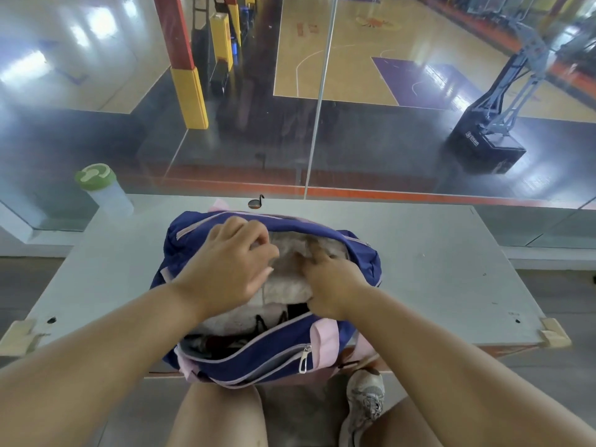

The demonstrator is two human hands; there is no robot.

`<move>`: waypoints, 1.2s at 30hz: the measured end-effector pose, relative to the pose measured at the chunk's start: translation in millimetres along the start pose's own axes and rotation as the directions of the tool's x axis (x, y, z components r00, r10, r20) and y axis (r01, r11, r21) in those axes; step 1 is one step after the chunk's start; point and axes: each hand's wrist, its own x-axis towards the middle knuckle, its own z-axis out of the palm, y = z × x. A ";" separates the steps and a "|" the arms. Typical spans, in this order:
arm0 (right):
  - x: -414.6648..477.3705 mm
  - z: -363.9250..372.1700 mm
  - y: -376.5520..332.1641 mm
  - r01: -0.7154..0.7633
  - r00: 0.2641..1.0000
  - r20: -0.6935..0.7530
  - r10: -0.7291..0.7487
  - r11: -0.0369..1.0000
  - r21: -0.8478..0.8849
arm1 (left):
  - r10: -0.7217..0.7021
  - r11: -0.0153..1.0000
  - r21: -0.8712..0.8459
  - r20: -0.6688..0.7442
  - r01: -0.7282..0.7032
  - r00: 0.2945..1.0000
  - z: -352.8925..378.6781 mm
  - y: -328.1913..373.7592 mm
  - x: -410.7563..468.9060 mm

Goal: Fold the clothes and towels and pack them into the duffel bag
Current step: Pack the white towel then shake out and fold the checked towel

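Two hands in the duffel bag [258,359]: left hand [230,261], right hand [330,285] both grip the towel [288,287] toward twelve o'clock; packing looks nearly done, zipping left.

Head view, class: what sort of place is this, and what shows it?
Likely an indoor sports hall: a marked basketball court, a portable hoop stand and a padded pillar beyond the glass.
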 end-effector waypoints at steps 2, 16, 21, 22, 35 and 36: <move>-5.6 4.1 2.9 -0.008 0.989 -0.145 0.026 0.993 0.120 | 0.011 1.000 0.005 0.070 -0.012 0.997 5.8 7.2 -12.6; -30.6 11.7 -3.9 -0.061 0.966 -0.211 0.146 0.929 0.366 | -0.124 0.968 -0.105 0.585 0.226 0.801 34.4 63.7 -39.1; -29.2 12.9 -21.7 0.048 0.999 -0.031 -0.042 0.968 0.247 | -0.050 0.937 -0.281 0.478 0.206 0.877 16.4 57.2 -42.9; -30.7 13.4 -18.7 0.065 0.998 0.013 -0.069 0.972 0.226 | -0.060 0.924 -0.310 0.461 0.224 0.885 12.8 51.9 -42.6; -37.0 17.7 17.6 0.200 0.933 0.285 -0.220 0.975 0.097 | 0.012 0.968 -0.220 0.530 0.124 0.848 31.5 40.1 -45.3; -38.6 17.6 19.9 0.205 0.922 0.313 -0.228 0.973 0.105 | 0.000 0.971 -0.196 0.574 0.137 0.819 33.9 40.4 -45.1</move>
